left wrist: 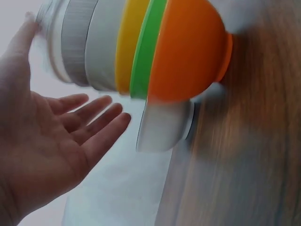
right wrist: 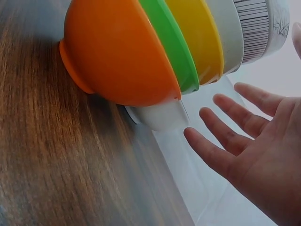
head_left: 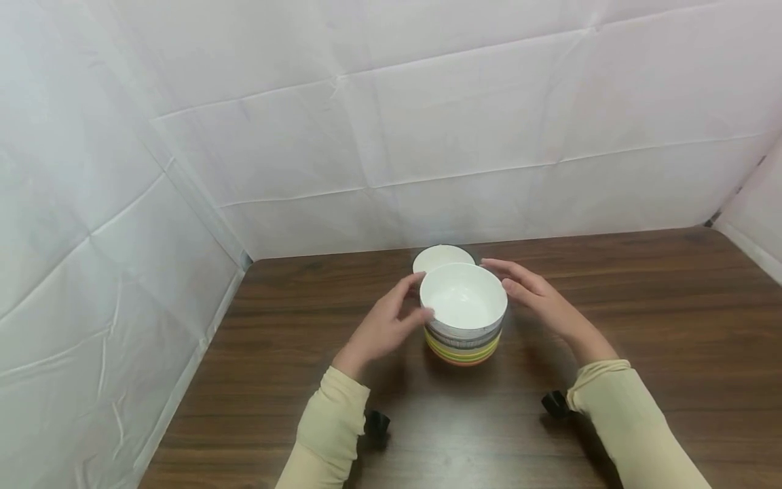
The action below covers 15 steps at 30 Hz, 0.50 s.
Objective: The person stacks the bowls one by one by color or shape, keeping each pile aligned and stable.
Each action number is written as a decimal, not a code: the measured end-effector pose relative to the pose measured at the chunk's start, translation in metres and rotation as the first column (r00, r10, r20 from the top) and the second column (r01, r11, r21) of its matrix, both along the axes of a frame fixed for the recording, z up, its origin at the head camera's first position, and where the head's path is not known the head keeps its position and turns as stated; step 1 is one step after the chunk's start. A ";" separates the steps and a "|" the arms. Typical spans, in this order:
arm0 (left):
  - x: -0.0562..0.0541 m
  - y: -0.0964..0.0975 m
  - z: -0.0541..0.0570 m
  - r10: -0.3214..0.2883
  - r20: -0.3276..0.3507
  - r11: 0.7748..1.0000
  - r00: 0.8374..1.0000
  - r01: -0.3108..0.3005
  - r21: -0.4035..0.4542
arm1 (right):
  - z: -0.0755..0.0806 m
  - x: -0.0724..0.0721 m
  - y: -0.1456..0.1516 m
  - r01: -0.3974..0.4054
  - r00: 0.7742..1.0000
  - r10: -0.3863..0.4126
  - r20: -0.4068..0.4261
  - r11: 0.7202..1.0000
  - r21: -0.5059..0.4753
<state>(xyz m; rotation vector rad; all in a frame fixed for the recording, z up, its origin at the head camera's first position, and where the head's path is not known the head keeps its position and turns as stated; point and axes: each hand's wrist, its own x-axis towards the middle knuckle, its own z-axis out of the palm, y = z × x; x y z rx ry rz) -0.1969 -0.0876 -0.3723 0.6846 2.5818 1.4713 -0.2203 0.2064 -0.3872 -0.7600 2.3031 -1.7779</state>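
Observation:
A stack of nested bowls stands upright on the table, topped by a white bowl [head_left: 463,296]. Below it come grey and patterned bowls [left wrist: 77,42], then a yellow bowl [right wrist: 200,37], a green bowl [right wrist: 174,47] and an orange bowl [left wrist: 188,52] at the bottom. My left hand [head_left: 385,322] is at the stack's left side, thumb by the top rim, fingers extended; whether the thumb touches is unclear. On the other side my right hand [head_left: 540,295] has its fingers spread near the rim, holding nothing. Behind the stack sits another white bowl [head_left: 442,255], partly hidden.
The brown wooden table [head_left: 293,367] carries the bowls. White sheeting [head_left: 452,122] hangs behind the table and along its left side. A dark device [head_left: 377,424] is at the left wrist and another [head_left: 554,404] at the right.

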 end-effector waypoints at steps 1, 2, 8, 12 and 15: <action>-0.003 -0.003 -0.001 0.023 -0.022 1.000 0.999 -0.023 0.011 | 0.000 0.000 -0.001 0.000 1.000 0.000 -0.003 1.000 0.002; -0.006 -0.006 -0.002 0.053 -0.034 0.998 0.998 -0.052 0.024 | -0.001 0.000 -0.001 -0.001 1.000 0.001 -0.003 1.000 0.003; -0.028 -0.013 -0.009 0.226 -0.036 0.973 0.973 -0.228 -0.038 | 0.000 0.001 -0.008 0.024 1.000 -0.023 -0.015 0.998 0.059; -0.043 -0.010 -0.017 0.272 -0.009 0.955 0.962 -0.271 -0.117 | 0.000 0.001 -0.010 0.017 0.999 -0.013 -0.040 0.996 0.088; -0.053 -0.008 -0.023 0.292 0.016 0.947 0.956 -0.287 -0.148 | 0.001 0.001 -0.012 -0.015 0.999 0.019 -0.042 0.997 0.081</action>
